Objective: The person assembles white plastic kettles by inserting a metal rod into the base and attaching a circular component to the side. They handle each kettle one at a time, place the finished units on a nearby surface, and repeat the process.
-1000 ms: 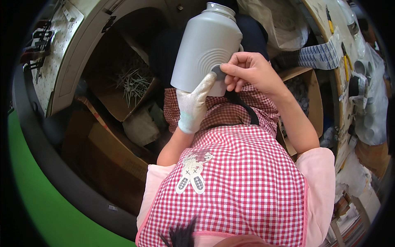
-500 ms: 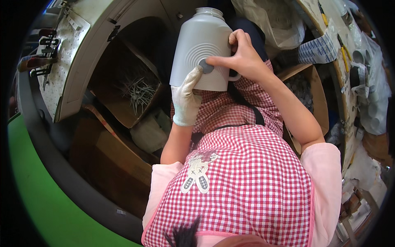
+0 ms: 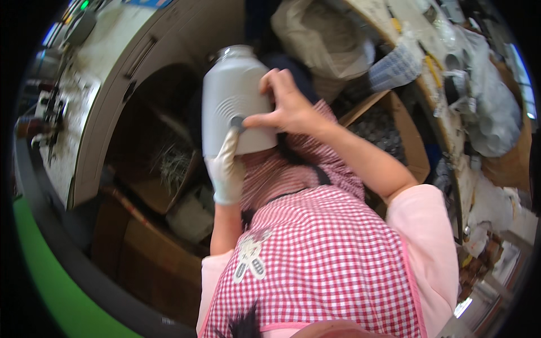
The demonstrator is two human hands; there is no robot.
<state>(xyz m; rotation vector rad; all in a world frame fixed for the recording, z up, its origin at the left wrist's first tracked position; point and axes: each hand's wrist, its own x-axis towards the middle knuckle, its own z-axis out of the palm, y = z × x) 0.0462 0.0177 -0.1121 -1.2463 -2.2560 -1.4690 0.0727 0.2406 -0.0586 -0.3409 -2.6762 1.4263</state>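
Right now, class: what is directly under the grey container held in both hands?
Under the grey container are the gloved left hand, supporting its bottom edge, and the red checked apron. The bare right hand grips its side. The lap beneath the apron stays hidden.

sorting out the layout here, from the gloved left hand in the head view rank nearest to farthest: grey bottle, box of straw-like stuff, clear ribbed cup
1. grey bottle: touched by the left hand, just above it.
2. box of straw-like stuff: to the hand's left, under the bench.
3. clear ribbed cup: far upper right, on the other bench.
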